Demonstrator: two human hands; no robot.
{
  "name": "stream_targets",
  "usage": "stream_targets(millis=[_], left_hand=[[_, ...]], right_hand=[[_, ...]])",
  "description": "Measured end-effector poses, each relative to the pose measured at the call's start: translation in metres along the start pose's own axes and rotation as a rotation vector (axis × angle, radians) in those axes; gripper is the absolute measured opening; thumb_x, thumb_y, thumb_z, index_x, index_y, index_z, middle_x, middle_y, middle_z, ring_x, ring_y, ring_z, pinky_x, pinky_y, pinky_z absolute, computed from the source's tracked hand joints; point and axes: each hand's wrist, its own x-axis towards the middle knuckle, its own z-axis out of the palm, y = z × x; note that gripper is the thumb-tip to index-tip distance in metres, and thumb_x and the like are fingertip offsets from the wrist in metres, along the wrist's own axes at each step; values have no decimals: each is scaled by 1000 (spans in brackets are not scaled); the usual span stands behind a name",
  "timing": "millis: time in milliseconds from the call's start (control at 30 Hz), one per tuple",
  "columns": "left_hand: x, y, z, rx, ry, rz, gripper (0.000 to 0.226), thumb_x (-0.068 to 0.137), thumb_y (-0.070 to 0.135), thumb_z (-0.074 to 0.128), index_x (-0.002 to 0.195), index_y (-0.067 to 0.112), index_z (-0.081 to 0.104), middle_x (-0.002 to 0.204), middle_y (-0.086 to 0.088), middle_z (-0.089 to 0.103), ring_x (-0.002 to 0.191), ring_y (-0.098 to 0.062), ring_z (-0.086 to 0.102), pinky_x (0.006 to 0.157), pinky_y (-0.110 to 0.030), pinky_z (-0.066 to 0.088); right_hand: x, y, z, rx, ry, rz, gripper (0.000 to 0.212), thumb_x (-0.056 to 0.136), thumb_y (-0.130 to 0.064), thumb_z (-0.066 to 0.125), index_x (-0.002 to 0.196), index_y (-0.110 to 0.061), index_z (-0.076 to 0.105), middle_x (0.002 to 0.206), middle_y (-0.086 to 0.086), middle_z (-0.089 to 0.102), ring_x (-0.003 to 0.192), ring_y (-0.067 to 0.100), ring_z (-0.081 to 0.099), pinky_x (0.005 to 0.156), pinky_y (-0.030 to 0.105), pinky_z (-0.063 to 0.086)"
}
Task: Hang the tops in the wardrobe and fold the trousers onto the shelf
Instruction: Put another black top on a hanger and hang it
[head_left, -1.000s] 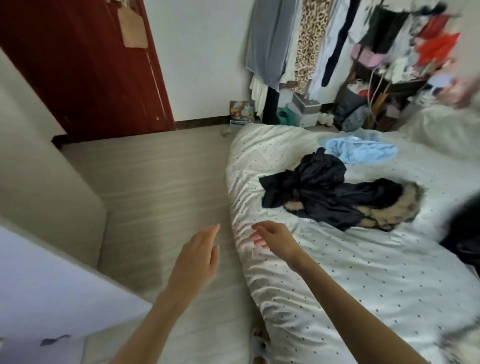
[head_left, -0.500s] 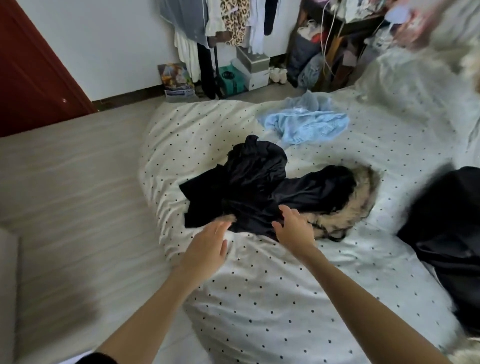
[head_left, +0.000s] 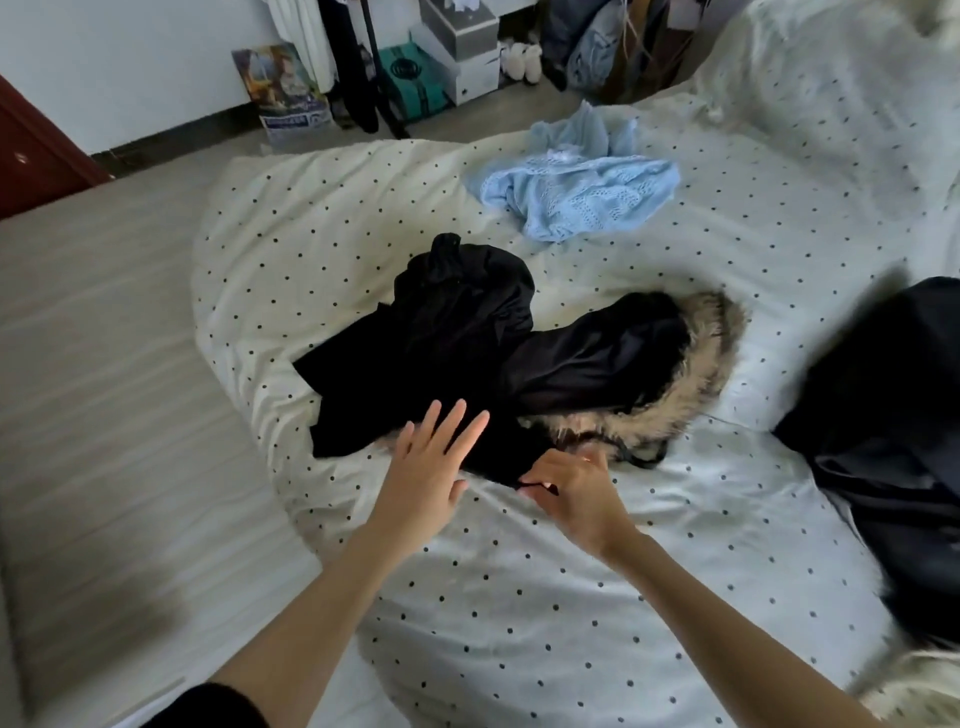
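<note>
The bed, under a white cover with black dots, filled most of the view from centre out to 3 and 6 o'clock. The floor ran along its 9 o'clock side. A dark heap, blurred, lay at the bed's 3 o'clock edge. Near the middle lay a black garment, crumpled, touching a black coat at its 3 o'clock side; the coat's fur trim curved round its far end. A blue knit sat well apart at 12 o'clock. Boxes and a bag stood on the floor by the wall at 11 to 12 o'clock.

The left hand was spread, fingers straight, fingertips over the garment's near edge; whether they touched it could not be told. The right hand, at 3 o'clock of the left, had its fingers curled and pinched the garment's hem against the cover.
</note>
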Motion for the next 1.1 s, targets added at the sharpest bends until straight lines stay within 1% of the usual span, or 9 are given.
stream_targets(millis=[100, 167, 400, 500, 567, 633, 767, 900, 1100], left_hand=[[5, 18, 7, 59, -121, 32, 45, 96, 29, 48, 140, 28, 37, 132, 5, 49, 137, -17, 30, 116, -42, -2], [0, 27, 10, 26, -147, -7, 30, 97, 26, 46, 126, 24, 51, 112, 6, 57, 111, -12, 53, 116, -38, 3], [-50, 28, 9, 103, -175, 68, 22, 96, 31, 44, 112, 20, 56, 104, 6, 58, 101, -13, 55, 103, -31, 21], [-51, 21, -18, 108, -61, 32, 22, 94, 33, 51, 102, 17, 64, 97, 4, 60, 89, -17, 57, 93, -32, 26], [-48, 20, -46, 63, 118, 38, 18, 80, 28, 73, 87, 12, 70, 81, 0, 64, 68, -22, 59, 82, -38, 38], [-44, 23, -79, 24, 258, 33, 18, 66, 19, 84, 75, 11, 71, 70, -2, 62, 53, -25, 55, 68, -39, 42], [-34, 18, -132, -100, 447, -39, 11, 87, 15, 63, 95, 12, 70, 94, -5, 61, 74, -29, 59, 82, -35, 28], [-45, 17, -174, -185, 616, -31, 16, 88, 6, 59, 102, 9, 68, 95, -8, 69, 78, -30, 64, 83, -36, 29], [-61, 33, -188, -199, 717, -69, 22, 86, 2, 58, 103, 14, 67, 91, -3, 68, 91, -27, 57, 82, -36, 28]], right_hand=[[-16, 7, -6, -27, -69, 23, 12, 86, -22, 65, 92, -15, 73, 95, -7, 66, 89, 12, 59, 85, 27, 23], [-27, 10, -9, -60, -118, 21, 14, 88, -25, 63, 96, -16, 70, 102, -8, 64, 96, 11, 57, 85, 27, 23], [-64, 2, -28, -35, -198, 103, 16, 93, -25, 55, 106, -20, 63, 110, -13, 63, 101, 7, 58, 93, 26, 28], [-64, -3, -53, -42, -71, 165, 14, 93, -21, 56, 100, -14, 66, 91, -4, 69, 85, 16, 63, 85, 29, 36], [-61, -12, -75, 1, 63, 196, 12, 91, -17, 58, 93, -10, 67, 78, 2, 68, 75, 24, 63, 73, 29, 37], [-56, -25, -97, 42, 164, 193, 11, 91, -17, 60, 93, -10, 68, 81, 3, 70, 78, 22, 64, 72, 29, 40], [-41, -56, -145, 112, 334, 114, 11, 89, -17, 63, 93, -11, 71, 88, -6, 70, 87, 19, 66, 80, 33, 49], [-33, -86, -185, 98, 528, 66, 11, 87, -23, 66, 88, -14, 71, 83, 2, 71, 83, 23, 65, 78, 36, 50], [-39, -117, -194, 275, 384, 142, 9, 89, -20, 63, 84, -12, 65, 81, 0, 64, 77, 15, 58, 75, 26, 46]])
